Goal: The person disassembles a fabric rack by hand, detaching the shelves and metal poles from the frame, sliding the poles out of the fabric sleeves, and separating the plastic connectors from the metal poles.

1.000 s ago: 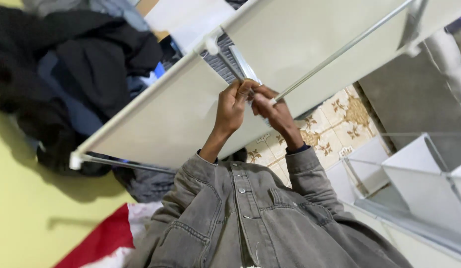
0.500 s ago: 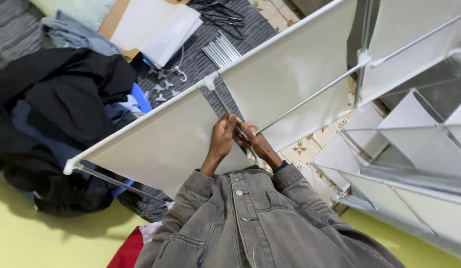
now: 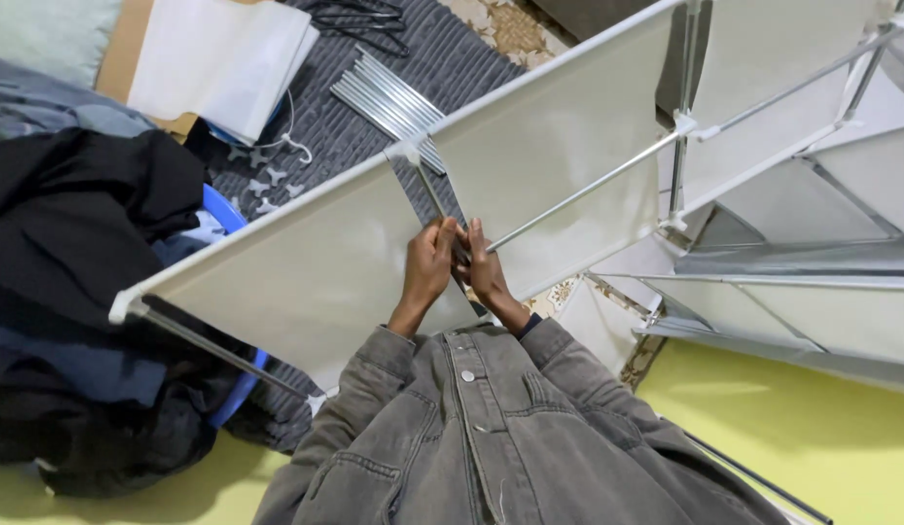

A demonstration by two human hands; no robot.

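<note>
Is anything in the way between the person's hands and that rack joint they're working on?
Nothing visible: the left hand and right hand already close around the joint where the metal rods meet.

What you can't make out at the joint and the edges

Your left hand [image 3: 427,267] and right hand [image 3: 484,264] press together over the near end of the thin grey metal rod [image 3: 434,203], so you can't see the joint or what your fingertips pinch. The white fabric shelf panel [image 3: 306,272] hides the floor beneath it. The bundle of silver metal rods [image 3: 389,102] slips behind that panel's top rail. The small white plastic connectors [image 3: 267,180] are too small to tell apart.
</note>
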